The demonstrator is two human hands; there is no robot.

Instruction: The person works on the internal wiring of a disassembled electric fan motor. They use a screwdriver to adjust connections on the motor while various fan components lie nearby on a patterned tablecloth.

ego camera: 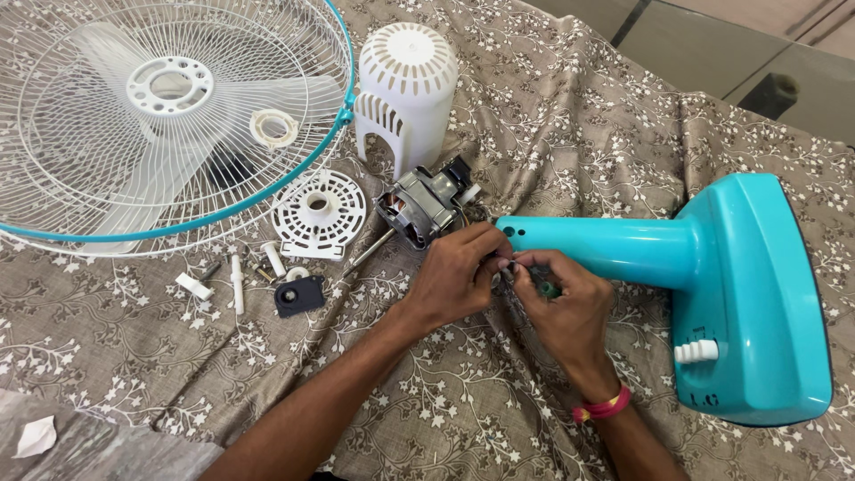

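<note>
Under my hands the cloth (499,392) is a matt woven fabric, brown-grey with a pale printed vine pattern, creased toward its right edge. The fan stand (712,267) I work at is glossy turquoise plastic, smooth and catching the light. The motor (419,207) beside it shows bare dull metal. The motor cover (405,85) is matt white plastic, and the fan guard (169,116) at the cloth's far left corner is thin white-coated wire.

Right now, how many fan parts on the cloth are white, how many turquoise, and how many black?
White: 3 (motor cover, round vented plate, wire guard)
Turquoise: 1 (fan stand)
Black: 1 (small bracket)
Total: 5
</note>
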